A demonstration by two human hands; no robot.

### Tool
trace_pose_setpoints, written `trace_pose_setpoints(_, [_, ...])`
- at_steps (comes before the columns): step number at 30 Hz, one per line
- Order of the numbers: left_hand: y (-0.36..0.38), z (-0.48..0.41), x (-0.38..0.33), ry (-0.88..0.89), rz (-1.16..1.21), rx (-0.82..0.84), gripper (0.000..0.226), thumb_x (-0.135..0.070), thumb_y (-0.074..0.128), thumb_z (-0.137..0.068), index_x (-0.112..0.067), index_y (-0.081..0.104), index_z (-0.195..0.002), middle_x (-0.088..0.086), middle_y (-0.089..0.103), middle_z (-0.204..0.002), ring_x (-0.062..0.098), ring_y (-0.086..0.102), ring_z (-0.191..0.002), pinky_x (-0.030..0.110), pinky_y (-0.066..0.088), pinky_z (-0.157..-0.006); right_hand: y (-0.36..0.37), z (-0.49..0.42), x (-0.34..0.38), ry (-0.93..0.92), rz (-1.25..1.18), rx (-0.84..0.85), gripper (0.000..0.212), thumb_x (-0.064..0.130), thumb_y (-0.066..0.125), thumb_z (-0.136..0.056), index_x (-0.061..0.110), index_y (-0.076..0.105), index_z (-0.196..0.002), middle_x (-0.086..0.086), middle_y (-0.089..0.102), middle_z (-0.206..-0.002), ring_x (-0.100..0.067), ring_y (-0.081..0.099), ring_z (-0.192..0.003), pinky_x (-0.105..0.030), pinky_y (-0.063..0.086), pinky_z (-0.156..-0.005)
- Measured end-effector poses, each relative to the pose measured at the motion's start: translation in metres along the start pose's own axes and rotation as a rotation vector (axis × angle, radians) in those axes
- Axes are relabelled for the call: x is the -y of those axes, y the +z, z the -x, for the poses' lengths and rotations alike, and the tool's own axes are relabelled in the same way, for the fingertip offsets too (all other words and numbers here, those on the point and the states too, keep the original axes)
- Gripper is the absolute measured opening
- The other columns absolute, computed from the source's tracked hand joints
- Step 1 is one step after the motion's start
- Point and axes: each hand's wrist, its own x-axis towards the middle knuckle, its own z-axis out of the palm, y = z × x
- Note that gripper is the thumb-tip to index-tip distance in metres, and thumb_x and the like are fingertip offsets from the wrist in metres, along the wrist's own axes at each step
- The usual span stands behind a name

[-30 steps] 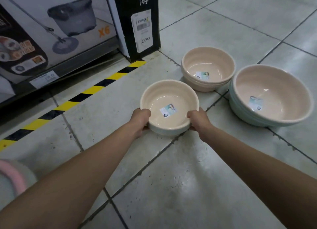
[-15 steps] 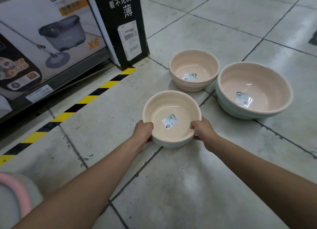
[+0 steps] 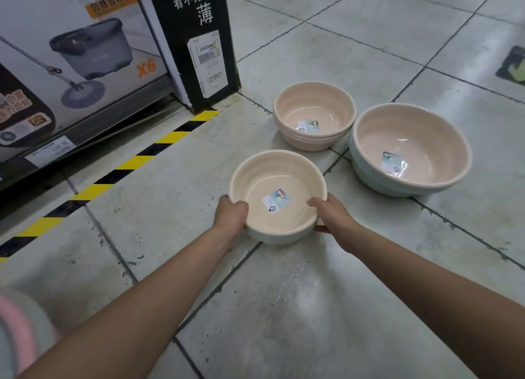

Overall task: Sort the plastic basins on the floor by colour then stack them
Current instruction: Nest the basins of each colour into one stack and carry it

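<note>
I hold a small basin (image 3: 272, 177), cream inside and pale green outside, by its near rim. My left hand (image 3: 230, 214) grips its left side and my right hand (image 3: 329, 211) grips its right side. A label sticks to its bottom. Beyond it on the floor stands a stack of small cream-pink basins (image 3: 314, 117). To the right of that stack sits a larger stack (image 3: 409, 151), cream inside on top, with pale green basins underneath. Whether the held basin touches the floor I cannot tell.
Boxed mop buckets (image 3: 85, 52) and a black carton (image 3: 196, 38) stand on a low shelf at the left, behind a yellow-black floor stripe (image 3: 119, 171). A pink and grey object (image 3: 20, 333) shows at the bottom left. Pale tiled floor (image 3: 312, 307) spreads around.
The held basin has come toward me, away from the two stacks, still gripped by both hands. My view has shifted, so the stacks sit farther up and right.
</note>
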Motion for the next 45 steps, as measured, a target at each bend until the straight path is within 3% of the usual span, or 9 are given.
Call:
trace_pose_setpoints(3, [0.007,0.004,-0.027,0.239,-0.129,-0.128,0.065,-0.019,0.058,-0.084,-0.014,0.037,-0.146,0.006,0.049,-0.142,0.026,0.054,-0.122,0.038,0.047,-0.1,-0.035,-0.001,0.012,-0.206,0.026,-0.225,0.061,0.05,0.061,-0.089,0.018,0.05,-0.141,-0.004,0.06,-0.129,-0.017,0.062,-0.107,-0.047,0.053,-0.097])
trace_pose_setpoints(8, [0.055,0.007,-0.104,0.466,-0.022,-0.012,0.028,-0.023,0.055,-0.092,-0.018,0.061,-0.119,-0.008,0.059,-0.112,0.006,0.055,-0.093,0.015,0.039,-0.068,-0.13,-0.001,0.045,-0.534,0.145,-0.553,0.027,0.039,0.059,-0.093,0.029,0.062,-0.118,0.006,0.066,-0.11,-0.01,0.062,-0.1,-0.039,0.054,-0.092])
trace_pose_setpoints(14, [0.146,-0.001,-0.13,0.349,-0.044,0.257,0.033,-0.025,0.065,-0.089,-0.011,0.058,-0.118,-0.005,0.056,-0.092,0.011,0.054,-0.083,0.016,0.039,-0.06,-0.219,-0.045,0.033,-0.313,0.29,-0.857,0.063,0.041,0.064,-0.086,0.012,0.048,-0.139,-0.01,0.051,-0.14,-0.03,0.045,-0.132,-0.042,0.037,-0.11])
trace_pose_setpoints(17, [0.179,-0.005,-0.126,0.327,-0.137,0.35,0.038,-0.024,0.067,-0.089,-0.007,0.058,-0.122,0.004,0.066,-0.102,0.013,0.062,-0.085,0.008,0.043,-0.055,-0.237,-0.067,0.021,-0.019,0.12,-0.761,0.078,0.038,0.071,-0.083,0.014,0.034,-0.148,-0.013,0.045,-0.147,-0.036,0.05,-0.128,-0.049,0.043,-0.105])
trace_pose_setpoints(19, [0.198,-0.006,-0.129,0.269,-0.15,0.395,0.053,-0.029,0.071,-0.085,-0.004,0.056,-0.13,0.012,0.065,-0.124,0.025,0.065,-0.107,0.021,0.051,-0.078,-0.247,-0.078,0.018,0.129,-0.125,-0.608,0.072,0.027,0.071,-0.082,0.012,0.036,-0.144,-0.016,0.054,-0.137,-0.034,0.062,-0.103,-0.048,0.057,-0.082])
trace_pose_setpoints(24, [0.23,-0.002,-0.123,0.159,-0.198,0.451,0.06,-0.024,0.075,-0.081,-0.006,0.052,-0.134,0.007,0.06,-0.133,0.026,0.06,-0.116,0.027,0.046,-0.097,-0.245,-0.086,0.009,0.12,-0.326,-0.498,0.047,-0.004,0.048,-0.081,0.014,0.048,-0.125,-0.016,0.056,-0.104,-0.029,0.06,-0.081,-0.036,0.055,-0.04])
trace_pose_setpoints(33, [0.222,0.009,-0.113,0.15,-0.041,0.342,0.06,-0.016,0.055,-0.076,-0.013,0.043,-0.135,0.009,0.059,-0.131,0.03,0.056,-0.117,0.036,0.047,-0.101,-0.217,-0.047,0.006,-0.003,-0.391,-0.554,0.058,-0.007,0.048,-0.079,0.014,0.046,-0.134,-0.015,0.058,-0.115,-0.031,0.062,-0.091,-0.053,0.058,-0.077])
trace_pose_setpoints(36, [0.195,0.009,-0.142,0.236,0.022,0.356,0.062,-0.013,0.055,-0.074,-0.006,0.042,-0.135,0.015,0.058,-0.128,0.032,0.057,-0.116,0.04,0.049,-0.101,-0.203,-0.032,0.045,-0.133,-0.393,-0.525,0.057,-0.005,0.049,-0.078,0.011,0.047,-0.132,-0.013,0.059,-0.11,-0.026,0.063,-0.087,-0.039,0.063,-0.06])
trace_pose_setpoints(45, [-0.046,0.012,-0.159,0.297,0.251,0.163,0.05,-0.001,0.057,-0.065,-0.01,0.046,-0.113,0.006,0.054,-0.094,0.019,0.052,-0.077,0.031,0.05,-0.066,-0.018,0.031,0.162,-0.379,-0.226,-0.174,0.061,-0.004,0.047,-0.071,0.022,0.044,-0.126,-0.004,0.055,-0.115,-0.022,0.056,-0.094,-0.04,0.056,-0.069])
